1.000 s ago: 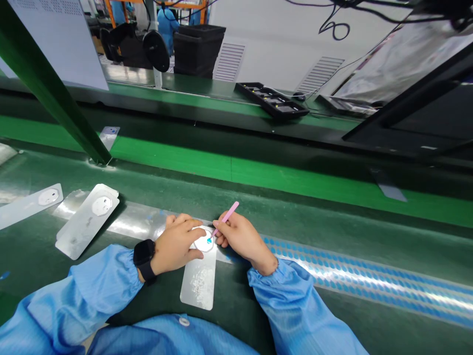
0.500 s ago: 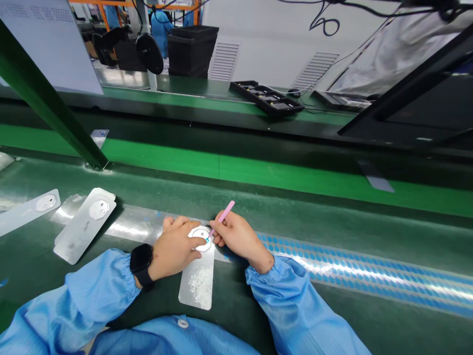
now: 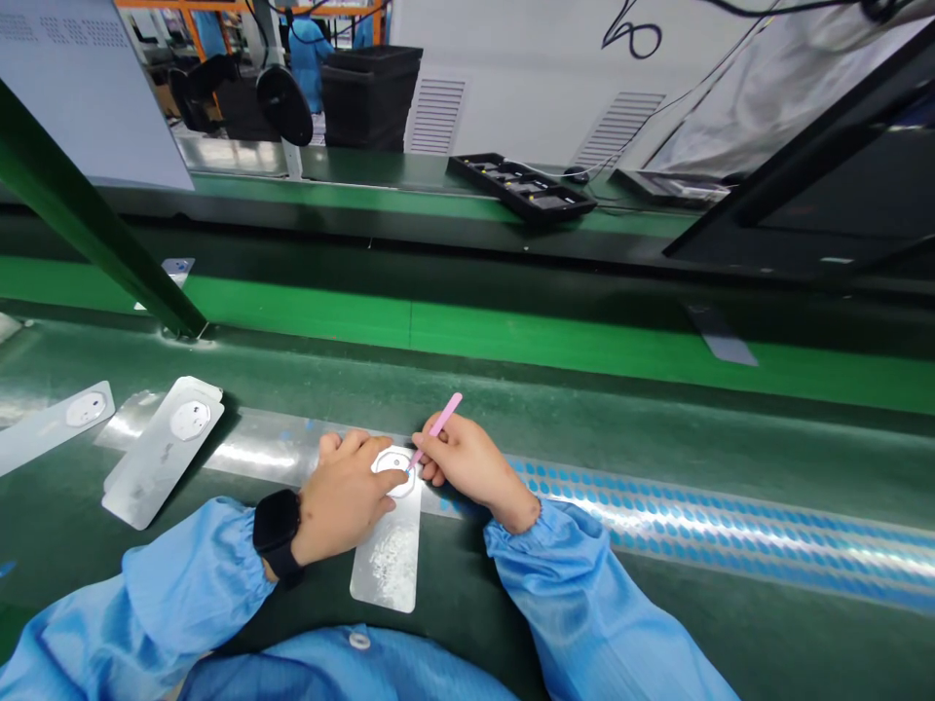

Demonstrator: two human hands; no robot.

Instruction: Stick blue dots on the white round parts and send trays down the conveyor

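Note:
My right hand [image 3: 471, 467] pinches slim pink tweezers [image 3: 443, 417], their tip pointing down at the white octagonal camera area of a pale phone back cover [image 3: 385, 560]. Small blue bits showed at that tip a moment ago; now the spot is mostly hidden by a finger. My left hand [image 3: 347, 497], with a black watch on its wrist, rests over the cover's upper left side, fingers apart and the index fingertip touching the camera area beside the tweezers. Under the cover's upper end runs a long clear film strip [image 3: 672, 521] dotted with blue round stickers to the right.
Left of my hands lie a small stack of similar covers [image 3: 157, 467] and another single cover [image 3: 51, 428]. A green post [image 3: 94, 219] rises at the left. Beyond the bench stand a black tray [image 3: 522, 187] and a large dark screen [image 3: 825, 195] on the right.
Both hands hold nearly the same pose over the cover. The left index fingertip and the tweezers' tip now sit closer together, covering the blue bit. The view has shifted slightly.

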